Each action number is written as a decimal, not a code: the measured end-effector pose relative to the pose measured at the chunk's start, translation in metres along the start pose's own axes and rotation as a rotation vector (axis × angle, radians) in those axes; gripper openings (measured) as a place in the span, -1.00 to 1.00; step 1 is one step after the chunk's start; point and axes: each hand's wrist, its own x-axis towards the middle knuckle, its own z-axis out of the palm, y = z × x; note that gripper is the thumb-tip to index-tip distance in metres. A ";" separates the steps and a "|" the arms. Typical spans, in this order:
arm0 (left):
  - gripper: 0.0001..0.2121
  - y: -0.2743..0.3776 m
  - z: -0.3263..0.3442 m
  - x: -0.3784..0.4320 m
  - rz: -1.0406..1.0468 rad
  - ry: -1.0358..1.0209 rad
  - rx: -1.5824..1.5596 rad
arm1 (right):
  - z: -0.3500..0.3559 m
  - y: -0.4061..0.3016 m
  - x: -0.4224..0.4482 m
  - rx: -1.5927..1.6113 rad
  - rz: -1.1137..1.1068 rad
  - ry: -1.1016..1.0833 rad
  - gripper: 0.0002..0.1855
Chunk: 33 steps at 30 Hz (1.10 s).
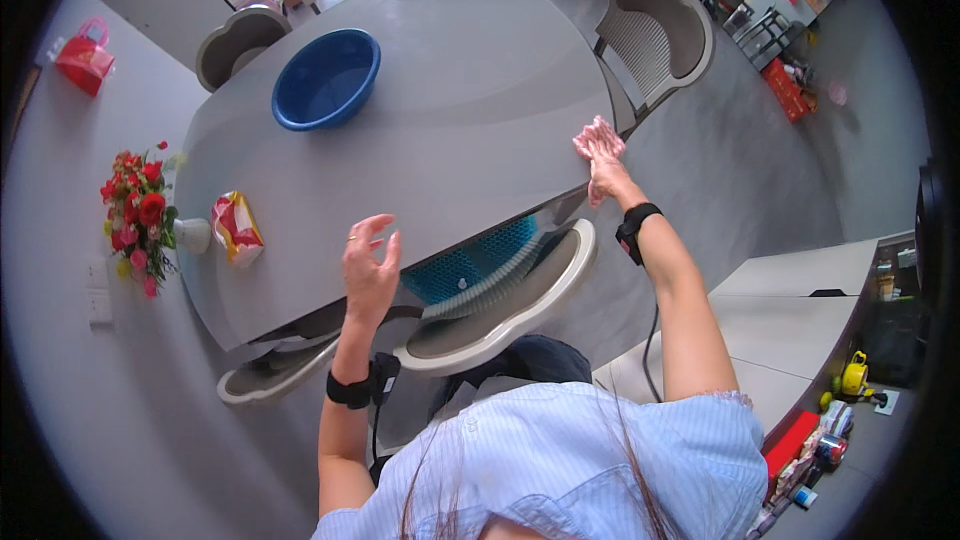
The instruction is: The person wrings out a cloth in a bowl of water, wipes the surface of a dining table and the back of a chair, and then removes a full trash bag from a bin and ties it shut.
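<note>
My right hand [611,176] grips a pink-and-white cloth [599,139] at the right edge of the grey oval table [465,127]. Over the table's near edge, my left hand [371,270] is raised with fingers apart and curled, holding nothing; a ring is on one finger. A blue plastic basin [328,80] stands on the far left part of the table. Left of my left hand lies a red, yellow and white packet [237,229], beside a white vase [193,235] with red and pink flowers [139,214]. Black straps circle both wrists or forearms.
A chair [502,307] is pushed against the near edge, another [281,375] left of it. More chairs stand at the right [652,37] and the far left [240,45]. A cabinet [787,315] with things on top is at the lower right. A cable hangs from my right wrist.
</note>
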 end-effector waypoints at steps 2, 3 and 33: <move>-0.83 0.022 0.014 -0.006 0.050 -0.052 -0.072 | 0.003 0.035 -0.023 0.231 -0.050 0.107 -0.08; -0.84 0.026 0.016 -0.010 0.088 -0.101 -0.107 | -0.005 0.036 -0.033 0.357 -0.079 0.218 -0.21; -0.86 0.257 0.292 0.003 -0.239 -0.398 -0.998 | -0.026 0.197 -0.169 1.674 -0.236 0.384 -0.45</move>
